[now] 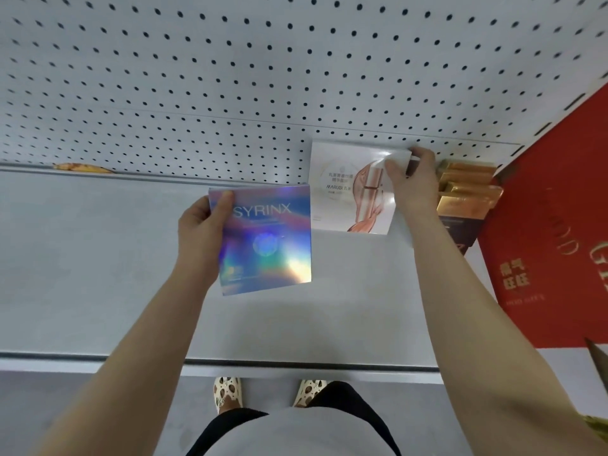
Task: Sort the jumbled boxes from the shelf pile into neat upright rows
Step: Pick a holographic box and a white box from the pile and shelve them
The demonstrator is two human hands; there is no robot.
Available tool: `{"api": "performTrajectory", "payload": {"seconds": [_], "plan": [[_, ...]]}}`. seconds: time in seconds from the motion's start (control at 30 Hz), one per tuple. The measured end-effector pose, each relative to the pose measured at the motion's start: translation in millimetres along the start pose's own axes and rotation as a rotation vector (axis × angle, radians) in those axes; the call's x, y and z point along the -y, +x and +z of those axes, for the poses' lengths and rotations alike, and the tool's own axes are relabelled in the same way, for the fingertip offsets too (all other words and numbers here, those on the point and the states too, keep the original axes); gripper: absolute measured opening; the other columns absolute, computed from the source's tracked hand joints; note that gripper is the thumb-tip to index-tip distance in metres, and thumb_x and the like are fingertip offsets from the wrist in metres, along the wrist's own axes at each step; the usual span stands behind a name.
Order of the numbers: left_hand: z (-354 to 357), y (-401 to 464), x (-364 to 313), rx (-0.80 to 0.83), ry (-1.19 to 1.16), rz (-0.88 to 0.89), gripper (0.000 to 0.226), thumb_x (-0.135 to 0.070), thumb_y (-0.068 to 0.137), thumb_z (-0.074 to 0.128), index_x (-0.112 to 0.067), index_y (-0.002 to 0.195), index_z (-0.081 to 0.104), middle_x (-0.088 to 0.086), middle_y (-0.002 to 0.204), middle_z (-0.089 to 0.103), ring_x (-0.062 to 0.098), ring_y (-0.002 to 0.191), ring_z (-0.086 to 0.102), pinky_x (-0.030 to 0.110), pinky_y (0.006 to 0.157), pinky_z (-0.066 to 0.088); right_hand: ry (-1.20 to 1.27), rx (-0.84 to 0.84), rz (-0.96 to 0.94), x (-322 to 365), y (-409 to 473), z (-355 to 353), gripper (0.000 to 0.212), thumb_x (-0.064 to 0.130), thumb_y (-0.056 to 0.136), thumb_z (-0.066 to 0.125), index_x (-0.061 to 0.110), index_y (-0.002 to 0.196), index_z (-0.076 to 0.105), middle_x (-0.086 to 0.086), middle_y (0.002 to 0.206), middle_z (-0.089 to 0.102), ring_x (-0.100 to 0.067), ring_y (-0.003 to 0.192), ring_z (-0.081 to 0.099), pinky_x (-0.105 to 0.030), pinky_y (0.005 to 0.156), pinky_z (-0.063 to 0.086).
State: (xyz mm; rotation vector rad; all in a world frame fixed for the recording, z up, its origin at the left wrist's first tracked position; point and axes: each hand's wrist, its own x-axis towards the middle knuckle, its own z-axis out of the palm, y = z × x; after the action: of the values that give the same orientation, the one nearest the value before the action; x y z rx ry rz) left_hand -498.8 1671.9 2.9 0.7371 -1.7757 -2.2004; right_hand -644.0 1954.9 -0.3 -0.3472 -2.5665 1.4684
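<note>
The holographic box [263, 240], held over the middle of the shelf [98, 258], carries the word "SYRINX" in large pale capitals across its upper face; the smaller lines beneath it are too blurred to read. The white box [348, 189], against the shelf's back edge, shows "MARUBI" in small letters inside a circle, with Chinese characters above it that are too small to make out. The red box [543, 241], at the shelf's right end, bears gold lettering cut off by the frame, only a "G" clear, and four white Chinese characters near its lower edge.
</note>
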Motion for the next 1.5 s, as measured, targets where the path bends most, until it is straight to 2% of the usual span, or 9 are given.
{"api": "performTrajectory", "payload": {"seconds": [0.13,0.3,0.4,0.5,0.6,0.77,0.9,1.17,1.5], "plan": [[-5.7,0.0,-2.5,0.005,-0.013,-0.008,0.024,-0.037,0.082,0.066,-0.013,0.083,0.066,0.01,0.082,0.065,0.023,0.074,0.058,0.039,0.073,0.052,-0.126,-0.205,-0.434,25.4,-35.8,12.0,0.034,0.025,0.093,0.06,0.017,0.125,0.054,0.0,0.116,0.06,-0.016,0.108,0.055,-0.03,0.093,0.045],[-23.0,2.5,-5.9,0.065,0.007,0.008,0.021,-0.028,0.09,0.066,-0.007,0.093,0.067,0.012,0.087,0.067,0.023,0.076,0.061,0.035,0.071,0.053,-0.099,0.624,-0.42,70.3,-86.9,54.7,0.03,0.031,0.09,0.07,0.021,0.118,0.063,0.006,0.11,0.064,-0.004,0.088,0.059,-0.013,0.076,0.043],[-39.3,10.0,-10.2,0.057,0.015,0.014,0.025,-0.025,0.093,0.063,-0.002,0.101,0.065,0.01,0.086,0.068,0.02,0.071,0.063,0.026,0.062,0.053,-0.034,0.73,-0.367,77.1,-95.2,76.7,0.023,0.031,0.087,0.072,0.024,0.109,0.069,0.016,0.096,0.069,-0.013,0.082,0.064,-0.027,0.076,0.051],[-64.9,27.0,-12.7,0.06,0.081,0.014,0.035,-0.033,0.088,0.068,-0.004,0.109,0.064,0.005,0.096,0.071,0.017,0.079,0.066,0.028,0.068,0.053,0.041,0.702,-0.366,87.6,-99.4,99.3,0.014,0.023,0.09,0.07,0.022,0.104,0.07,0.021,0.084,0.067,-0.003,0.075,0.06,-0.023,0.076,0.049],[-95.7,46.5,-1.4,0.033,0.205,-0.05,0.054,-0.046,0.081,0.063,-0.017,0.126,0.059,0.002,0.119,0.066,0.015,0.108,0.063,0.034,0.095,0.049,0.031,0.628,-0.374,100.2,-99.3,126.6,0.021,0.019,0.09,0.07,0.016,0.111,0.07,0.006,0.097,0.068,-0.019,0.09,0.064,-0.032,0.089,0.05],[-132.7,67.8,17.8,0.118,0.318,-0.119,0.038,-0.03,0.097,0.05,-0.025,0.135,0.051,-0.002,0.13,0.059,0.016,0.121,0.055,0.041,0.109,0.039,0.051,0.551,-0.347,116.7,-91.1,169.2,0.023,0.025,0.089,0.07,0.022,0.112,0.069,0.007,0.092,0.067,-0.017,0.084,0.06,-0.035,0.087,0.051],[-134.9,85.1,11.1,0.182,0.339,-0.082,0.037,-0.024,0.1,0.047,-0.03,0.137,0.051,-0.01,0.132,0.059,0.008,0.116,0.055,0.03,0.104,0.04,-0.011,0.391,-0.403,121.5,-90.9,188.0,0.027,0.019,0.09,0.067,0.021,0.117,0.065,0.017,0.094,0.063,-0.008,0.075,0.053,-0.012,0.074,0.042],[-132.0,103.3,12.8,0.237,0.33,-0.081,0.04,-0.023,0.1,0.049,-0.03,0.139,0.047,-0.019,0.114,0.059,-0.02,0.087,0.05,0.01,0.076,0.039,-0.181,0.121,-0.547,117.0,-94.6,207.8,0.039,0.006,0.078,0.068,0.02,0.114,0.066,-0.004,0.124,0.048,-0.02,0.108,0.056,-0.028,0.087,0.048],[-134.3,108.6,18.7,0.26,0.372,-0.073,0.046,-0.014,0.1,0.046,-0.027,0.144,0.042,-0.018,0.109,0.055,-0.012,0.087,0.05,-0.003,0.069,0.036,-0.375,0.028,-0.578,117.3,-102.1,220.5,0.047,0.001,0.081,0.064,0.017,0.125,0.061,-0.01,0.134,0.046,-0.027,0.117,0.048,-0.028,0.084,0.041]]}}
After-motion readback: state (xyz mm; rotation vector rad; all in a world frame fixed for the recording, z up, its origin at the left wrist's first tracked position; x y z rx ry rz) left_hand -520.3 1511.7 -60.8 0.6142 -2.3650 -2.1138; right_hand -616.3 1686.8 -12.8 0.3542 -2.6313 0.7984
